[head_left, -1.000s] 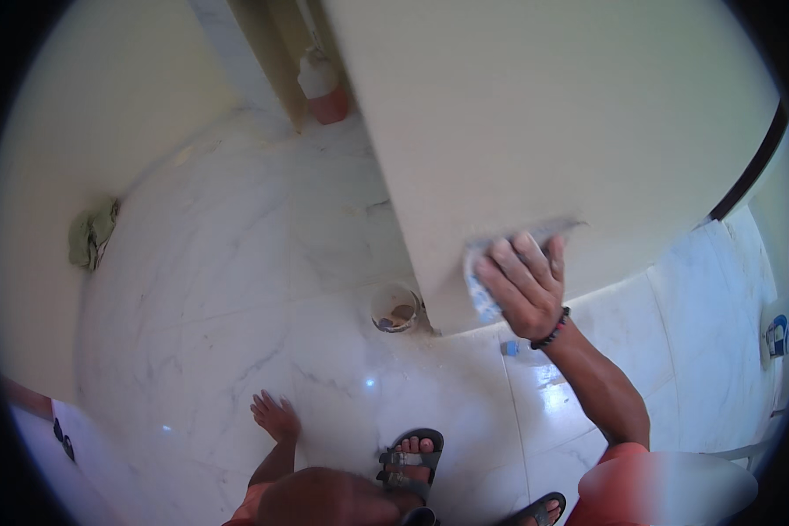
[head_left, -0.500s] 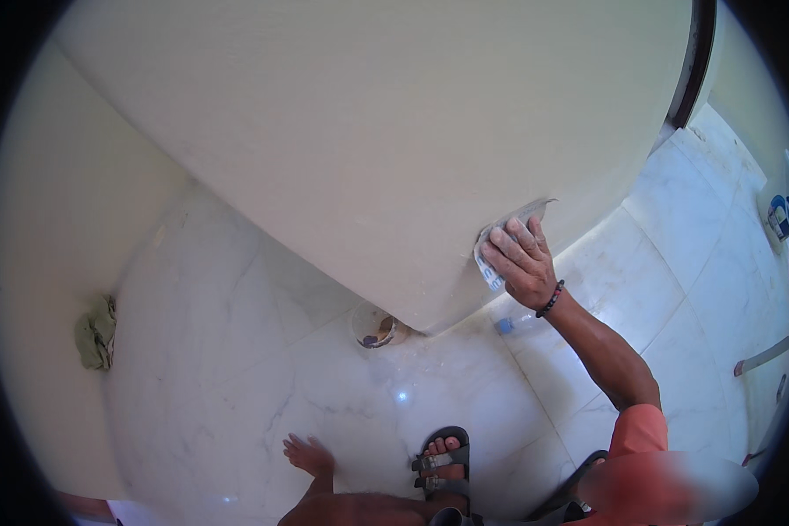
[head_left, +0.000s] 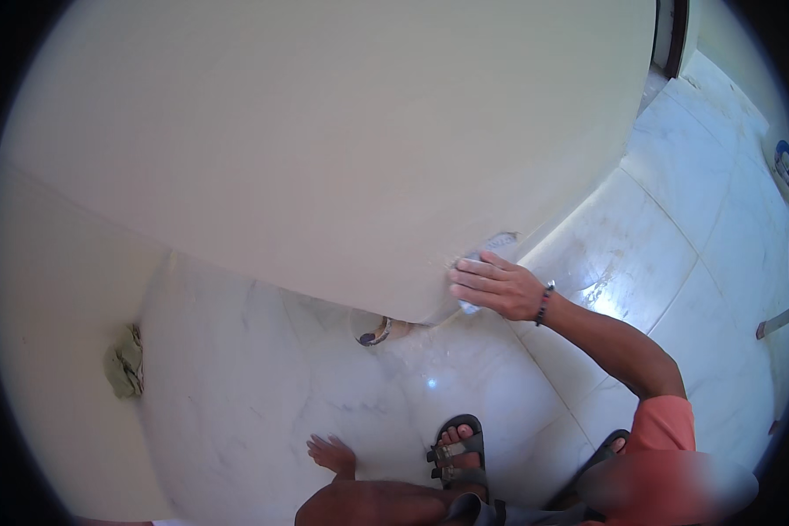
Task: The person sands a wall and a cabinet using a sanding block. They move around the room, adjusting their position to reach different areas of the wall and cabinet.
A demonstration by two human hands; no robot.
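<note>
My right hand (head_left: 502, 289) presses a folded piece of sandpaper (head_left: 503, 239) against the pale wall (head_left: 342, 158), low down near where it meets the floor. White backing with blue print shows past the fingers, which lie over the sheet. A dark beaded bracelet circles that wrist. Beyond my knee, my left hand (head_left: 331, 453) hangs over the floor with its fingers spread, holding nothing. Beside the wall's bottom corner, between the two hands, a clear tub (head_left: 357, 326) with brown residue inside is partly hidden by the wall.
White marble tiles (head_left: 237, 377) cover the floor. A crumpled green cloth (head_left: 124, 361) lies by the left wall. At the far right are a blue-and-white container (head_left: 787, 162) and a grey furniture leg (head_left: 776, 323). My sandalled foot (head_left: 460, 451) stands below the tub.
My right hand has moved down the wall with the sandpaper, and its fingers now point more to the left. The view has shifted a little. My left hand stays spread.
</note>
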